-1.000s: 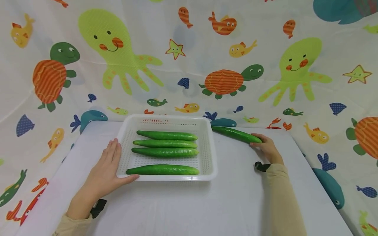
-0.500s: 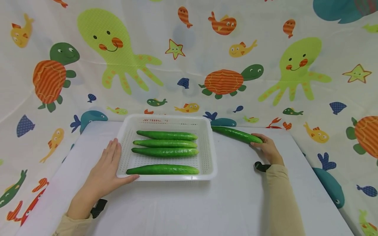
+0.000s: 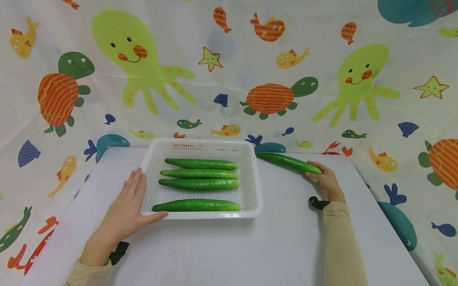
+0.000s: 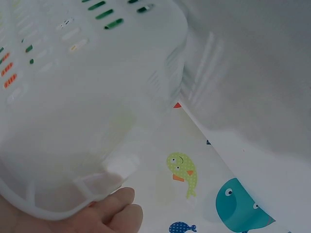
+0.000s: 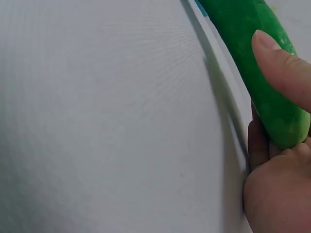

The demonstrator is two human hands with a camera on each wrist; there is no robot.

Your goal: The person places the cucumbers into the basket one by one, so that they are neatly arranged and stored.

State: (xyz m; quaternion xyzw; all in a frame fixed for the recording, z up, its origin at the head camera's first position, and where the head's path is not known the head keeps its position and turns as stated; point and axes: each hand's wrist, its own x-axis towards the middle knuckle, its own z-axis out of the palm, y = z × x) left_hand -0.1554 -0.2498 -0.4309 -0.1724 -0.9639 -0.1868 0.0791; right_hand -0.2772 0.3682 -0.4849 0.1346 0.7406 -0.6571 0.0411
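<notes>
My right hand (image 3: 326, 182) grips the near end of a green cucumber (image 3: 282, 161), which lies slantwise to the right of the white plastic basket (image 3: 258, 190). In the right wrist view the thumb (image 5: 279, 65) presses on top of the cucumber (image 5: 248, 53) and other fingers curl beneath it. Its far end reaches the basket's right rim in the head view. My left hand (image 3: 125, 204) rests against the basket's left side with fingers straight, its thumb along the front rim. Inside lie several cucumbers; one cucumber (image 3: 196, 205) sits near the front wall, apart from the others.
The basket stands on a table with a white cover (image 3: 222, 250). Behind and around the table hangs a curtain (image 3: 222, 35) printed with sea animals. Dark straps show at both wrists.
My right hand and the end of the cucumber it holds have shifted slightly to the right. The left hand and basket stay in place.
</notes>
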